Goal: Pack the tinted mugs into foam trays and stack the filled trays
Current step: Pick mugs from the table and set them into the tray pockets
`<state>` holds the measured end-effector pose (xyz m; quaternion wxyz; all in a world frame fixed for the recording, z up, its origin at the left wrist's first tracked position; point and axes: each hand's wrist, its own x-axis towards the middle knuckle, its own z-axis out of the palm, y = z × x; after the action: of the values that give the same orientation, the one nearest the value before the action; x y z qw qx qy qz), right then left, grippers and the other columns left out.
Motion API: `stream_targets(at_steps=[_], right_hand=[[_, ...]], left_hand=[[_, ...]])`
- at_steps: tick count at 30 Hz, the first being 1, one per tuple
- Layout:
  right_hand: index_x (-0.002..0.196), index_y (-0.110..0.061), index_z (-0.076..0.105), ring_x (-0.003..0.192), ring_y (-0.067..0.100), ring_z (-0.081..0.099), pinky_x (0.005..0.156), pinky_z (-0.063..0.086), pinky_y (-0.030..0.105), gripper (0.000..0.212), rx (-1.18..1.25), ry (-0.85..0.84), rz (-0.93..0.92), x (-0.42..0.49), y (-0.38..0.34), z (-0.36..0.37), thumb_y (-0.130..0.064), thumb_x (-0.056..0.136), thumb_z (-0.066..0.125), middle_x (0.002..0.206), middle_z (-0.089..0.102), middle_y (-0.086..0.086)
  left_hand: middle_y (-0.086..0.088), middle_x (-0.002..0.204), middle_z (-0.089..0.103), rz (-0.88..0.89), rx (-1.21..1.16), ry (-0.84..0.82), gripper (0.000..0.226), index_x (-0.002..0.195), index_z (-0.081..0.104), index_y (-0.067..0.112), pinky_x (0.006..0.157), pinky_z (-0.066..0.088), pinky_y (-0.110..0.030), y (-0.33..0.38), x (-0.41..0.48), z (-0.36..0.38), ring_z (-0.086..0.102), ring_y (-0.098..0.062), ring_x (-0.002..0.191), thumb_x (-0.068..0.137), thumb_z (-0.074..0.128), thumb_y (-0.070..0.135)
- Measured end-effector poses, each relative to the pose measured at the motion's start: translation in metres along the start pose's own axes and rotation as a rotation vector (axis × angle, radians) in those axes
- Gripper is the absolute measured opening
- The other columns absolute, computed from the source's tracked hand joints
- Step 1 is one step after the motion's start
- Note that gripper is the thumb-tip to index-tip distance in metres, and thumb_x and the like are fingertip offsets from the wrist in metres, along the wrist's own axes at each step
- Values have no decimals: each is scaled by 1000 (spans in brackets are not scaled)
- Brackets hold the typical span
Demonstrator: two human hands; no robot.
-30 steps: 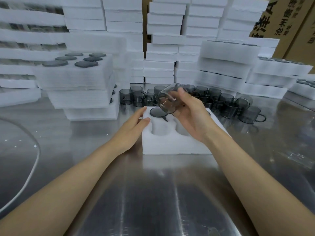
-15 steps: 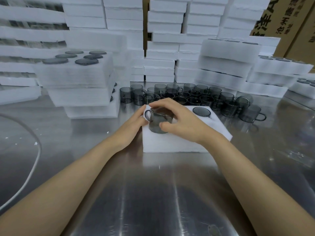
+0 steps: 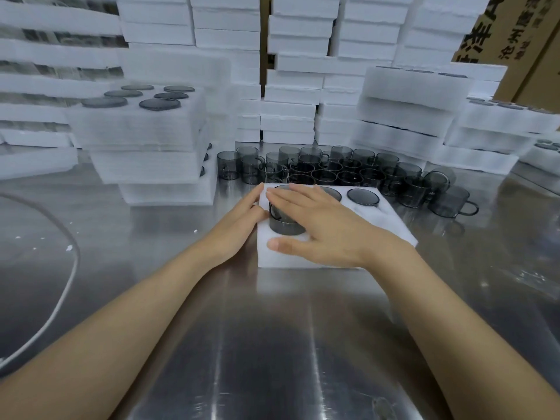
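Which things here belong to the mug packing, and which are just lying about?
In the job: foam tray; mug pressed into it by the right hand; left hand at the tray's edge; loose mugs behind; filled trays stacked at left; white foam stacks at the back.
Lying about: white cable, cardboard boxes, foam crumbs on the table.

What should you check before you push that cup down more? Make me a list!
1. Foam tray held steady: ok, the left hand rests against its left edge.
2. Right hand flat on top of the mug: ok.
3. Mug fully down in its pocket: not ok, its wall stands above the foam.
4. Mug handle lined up with its slot: cannot tell, the hands hide it.
5. Back-row mug seated flush: ok.
6. Loose mugs clear of the tray's far edge: cannot tell.
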<state>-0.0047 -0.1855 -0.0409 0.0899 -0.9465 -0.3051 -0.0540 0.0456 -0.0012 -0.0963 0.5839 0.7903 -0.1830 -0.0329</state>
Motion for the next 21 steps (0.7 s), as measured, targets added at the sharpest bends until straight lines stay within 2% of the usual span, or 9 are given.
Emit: stream_targets(at_steps=[2,4,5,8,14,16,18,20,21], right_hand=[[154,-29,1,148,10,-7,120,-6,39,90,-21,-78,21,-4,2,3,-72,84,39,161,0,-17],[153,-31,-6,148,11,-11,118,-8,40,98,-49,-117,37,-5,3,5,-76,80,42,160,-7,-19],[153,-31,-7,148,11,-11,118,-7,41,100,-64,-132,44,-4,2,6,-76,79,44,159,-9,-19],[153,-29,-8,148,15,-10,119,-6,45,106,-107,-170,70,-3,-1,7,-74,78,52,159,-12,-19],[152,-27,-14,148,16,-12,120,-7,47,112,-235,-221,106,2,-6,5,-68,78,59,159,-15,-15],[152,-27,-13,148,16,-11,120,-7,47,110,-225,-210,105,2,-5,5,-66,79,59,160,-14,-15],[154,-27,-8,149,14,-8,120,-5,46,107,-175,-167,90,-1,-6,8,-68,80,57,160,-10,-15],[154,-28,7,149,12,-1,121,-1,44,97,-61,-94,89,-2,-8,10,-71,80,53,160,3,-17],[152,-30,22,148,10,7,121,4,42,85,61,-45,104,-3,-6,9,-69,82,50,159,14,-17]], left_hand=[[33,142,26,-14,-8,18,75,149,27,39,101,20,-12,-1,0,1,24,17,128,77,45,44],[32,139,28,-25,-9,34,75,150,27,39,94,21,-6,-2,1,1,26,19,124,77,45,42],[32,139,29,-27,-9,39,75,150,27,39,95,22,-6,-2,1,1,27,18,124,77,45,42],[30,142,28,-27,-7,40,75,150,27,38,108,19,-18,-4,2,1,24,11,133,78,46,42],[32,140,26,-23,-1,45,71,150,27,40,105,17,-18,-8,3,-1,22,12,132,81,46,41],[33,140,26,-15,-3,43,63,150,26,39,104,18,-17,-10,4,-1,23,13,131,90,47,36],[38,136,27,-14,1,29,57,150,25,41,98,21,-10,-12,4,-2,28,26,120,98,47,31],[44,127,32,-14,-3,4,56,150,22,39,88,27,1,-10,2,-1,32,38,103,100,46,30],[48,122,35,-15,-7,-5,56,149,21,38,83,29,6,-8,2,-1,33,40,101,100,46,28]])
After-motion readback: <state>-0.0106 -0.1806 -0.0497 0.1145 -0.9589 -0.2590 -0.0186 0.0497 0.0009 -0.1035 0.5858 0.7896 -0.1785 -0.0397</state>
